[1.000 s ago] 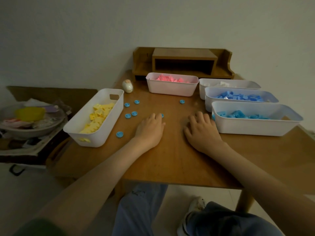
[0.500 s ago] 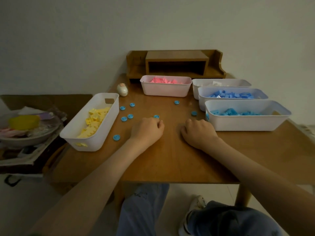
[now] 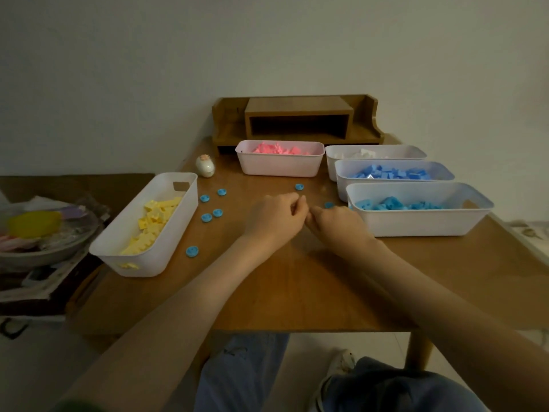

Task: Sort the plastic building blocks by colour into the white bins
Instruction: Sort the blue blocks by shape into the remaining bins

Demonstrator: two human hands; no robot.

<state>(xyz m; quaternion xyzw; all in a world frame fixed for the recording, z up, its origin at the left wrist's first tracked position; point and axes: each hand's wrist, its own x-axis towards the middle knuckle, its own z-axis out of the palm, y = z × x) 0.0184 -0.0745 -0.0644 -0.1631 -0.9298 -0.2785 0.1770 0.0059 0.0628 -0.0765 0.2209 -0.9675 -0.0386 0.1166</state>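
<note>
Flat round light-blue blocks (image 3: 192, 251) (button-like) lie scattered on the counter (image 3: 282, 286). The left hand (image 3: 273, 218) and right hand (image 3: 338, 228) meet, fingers curled; whether they pinch anything, I cannot tell.

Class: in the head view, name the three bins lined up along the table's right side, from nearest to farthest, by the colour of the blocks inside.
light-blue blocks bin → darker blue blocks bin → white blocks bin
</note>
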